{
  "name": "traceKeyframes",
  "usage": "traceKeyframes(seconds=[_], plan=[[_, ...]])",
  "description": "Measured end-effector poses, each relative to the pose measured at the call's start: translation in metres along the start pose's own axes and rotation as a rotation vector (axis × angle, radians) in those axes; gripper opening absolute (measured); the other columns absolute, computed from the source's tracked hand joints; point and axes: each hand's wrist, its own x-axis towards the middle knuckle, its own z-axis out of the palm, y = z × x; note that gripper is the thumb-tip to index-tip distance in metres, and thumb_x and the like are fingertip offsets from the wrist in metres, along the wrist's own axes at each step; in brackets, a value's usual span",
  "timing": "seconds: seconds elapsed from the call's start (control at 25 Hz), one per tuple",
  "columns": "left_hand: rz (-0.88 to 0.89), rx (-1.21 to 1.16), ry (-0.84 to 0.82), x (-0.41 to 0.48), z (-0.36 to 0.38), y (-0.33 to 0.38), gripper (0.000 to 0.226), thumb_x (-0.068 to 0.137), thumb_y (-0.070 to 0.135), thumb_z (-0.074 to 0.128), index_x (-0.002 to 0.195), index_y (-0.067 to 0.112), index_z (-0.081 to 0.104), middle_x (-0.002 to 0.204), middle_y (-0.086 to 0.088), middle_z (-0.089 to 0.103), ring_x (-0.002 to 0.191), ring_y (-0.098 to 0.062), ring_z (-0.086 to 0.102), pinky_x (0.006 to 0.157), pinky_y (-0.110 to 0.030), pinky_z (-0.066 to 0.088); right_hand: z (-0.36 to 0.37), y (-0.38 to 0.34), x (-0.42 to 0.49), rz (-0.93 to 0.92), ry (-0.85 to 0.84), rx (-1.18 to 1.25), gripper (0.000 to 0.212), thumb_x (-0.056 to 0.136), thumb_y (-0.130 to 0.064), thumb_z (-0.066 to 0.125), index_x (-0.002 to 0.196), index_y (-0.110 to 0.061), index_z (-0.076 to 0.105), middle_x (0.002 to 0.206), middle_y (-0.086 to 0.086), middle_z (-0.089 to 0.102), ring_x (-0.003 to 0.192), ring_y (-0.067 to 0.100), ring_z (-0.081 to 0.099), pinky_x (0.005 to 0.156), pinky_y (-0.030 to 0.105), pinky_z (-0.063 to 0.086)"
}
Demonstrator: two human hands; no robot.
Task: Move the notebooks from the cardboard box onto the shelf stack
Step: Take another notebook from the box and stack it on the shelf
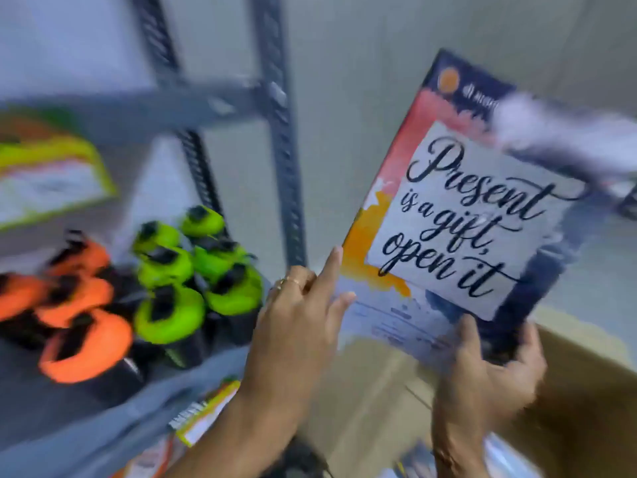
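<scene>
I hold a notebook [458, 215] up in the air; its cover reads "Present is a gift, open it" on a white panel framed in dark blue, red and orange. My right hand [489, 370] grips its lower edge. My left hand [296, 326] is at its lower left corner, fingers spread and touching the edge. The cardboard box [579, 391] lies below and right of my hands, brown flaps showing. A grey metal shelf [113, 422] stands to the left, with a stack of notebooks [51, 174] at far left. The whole view is blurred.
Green caps [172, 305] and orange caps [82, 346] of several dark bottles fill the shelf board. Grey slotted shelf posts [279, 132] rise in the middle. Colourful printed items [203, 415] show on the lower shelf. A pale wall is behind.
</scene>
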Motion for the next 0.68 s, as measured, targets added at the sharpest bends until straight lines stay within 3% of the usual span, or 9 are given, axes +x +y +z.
traceKeyframes(seconds=[0.08,0.16,0.2,0.32,0.36,0.44,0.52,0.6,0.68], plan=[[-0.049,0.045,0.19,0.014,-0.087,-0.026,0.049,0.08,0.035,0.052,0.121,0.011,0.064,0.071,-0.008,0.062,0.063,-0.022,0.058,0.068,-0.032,0.037,0.039,-0.068,-0.028,-0.033,-0.211,0.283,0.048,0.073,-0.02,0.072,0.119,-0.026,0.06,0.122,0.014,0.061,0.096,0.006,0.063,0.093,0.021,0.05],[-0.162,0.101,0.371,0.023,-0.164,-0.043,0.048,0.078,0.034,0.059,0.12,0.012,0.065,0.073,-0.006,0.059,0.067,-0.015,0.05,0.067,-0.025,0.036,0.072,-0.131,-0.06,-0.101,-0.431,0.445,0.05,0.075,-0.022,0.072,0.124,-0.019,0.061,0.124,0.015,0.064,0.108,0.02,0.064,0.1,0.041,0.05],[-0.253,0.116,0.437,0.028,-0.195,-0.052,0.049,0.077,0.035,0.064,0.122,0.014,0.064,0.077,-0.004,0.056,0.07,-0.014,0.051,0.066,-0.022,0.033,0.09,-0.161,-0.075,-0.173,-0.496,0.462,0.049,0.076,-0.02,0.071,0.124,-0.016,0.061,0.122,0.014,0.067,0.106,0.017,0.063,0.098,0.038,0.051],[-0.538,0.177,0.419,0.058,-0.251,-0.081,0.047,0.083,0.027,0.068,0.128,0.016,0.059,0.09,-0.008,0.056,0.087,-0.027,0.056,0.069,-0.023,0.032,0.139,-0.237,-0.101,-0.362,-0.716,0.4,0.038,0.078,-0.011,0.068,0.116,-0.012,0.067,0.101,0.005,0.073,0.084,-0.004,0.057,0.074,0.002,0.046],[-0.586,0.17,0.383,0.071,-0.262,-0.095,0.04,0.084,0.024,0.067,0.123,0.014,0.063,0.088,-0.015,0.058,0.089,-0.032,0.058,0.073,-0.028,0.034,0.158,-0.254,-0.105,-0.419,-0.796,0.324,0.031,0.078,-0.007,0.065,0.108,-0.012,0.071,0.088,0.002,0.072,0.076,-0.006,0.056,0.064,0.0,0.044],[-0.655,0.2,0.318,0.092,-0.28,-0.126,0.019,0.085,0.021,0.065,0.094,0.005,0.071,0.08,-0.026,0.06,0.081,-0.036,0.059,0.066,-0.031,0.037,0.198,-0.282,-0.118,-0.47,-0.966,0.177,0.015,0.076,0.0,0.059,0.074,-0.008,0.07,0.061,0.002,0.062,0.065,0.017,0.057,0.049,0.022,0.042],[-0.72,0.256,0.197,0.105,-0.283,-0.152,0.015,0.086,0.018,0.063,0.079,0.006,0.069,0.08,-0.028,0.061,0.079,-0.034,0.059,0.067,-0.032,0.04,0.228,-0.29,-0.127,-0.46,-1.075,-0.004,0.032,0.076,0.006,0.054,0.049,-0.009,0.044,0.05,0.006,0.041,0.064,0.026,0.039,0.042,0.03,0.027],[-0.811,0.261,0.045,0.11,-0.276,-0.169,0.022,0.086,0.02,0.061,0.091,0.001,0.072,0.1,-0.027,0.069,0.097,-0.037,0.064,0.08,-0.036,0.05,0.246,-0.283,-0.132,-0.531,-1.166,-0.24,0.023,0.083,0.003,0.051,0.061,-0.005,0.05,0.071,0.017,0.055,0.075,0.034,0.047,0.058,0.03,0.042],[-0.871,0.285,-0.075,0.109,-0.274,-0.176,0.03,0.087,0.027,0.058,0.102,0.004,0.07,0.108,-0.024,0.069,0.102,-0.037,0.062,0.084,-0.037,0.05,0.256,-0.272,-0.133,-0.564,-1.235,-0.411,0.013,0.088,-0.005,0.052,0.097,0.003,0.058,0.109,0.023,0.061,0.103,0.039,0.056,0.085,0.034,0.047]])
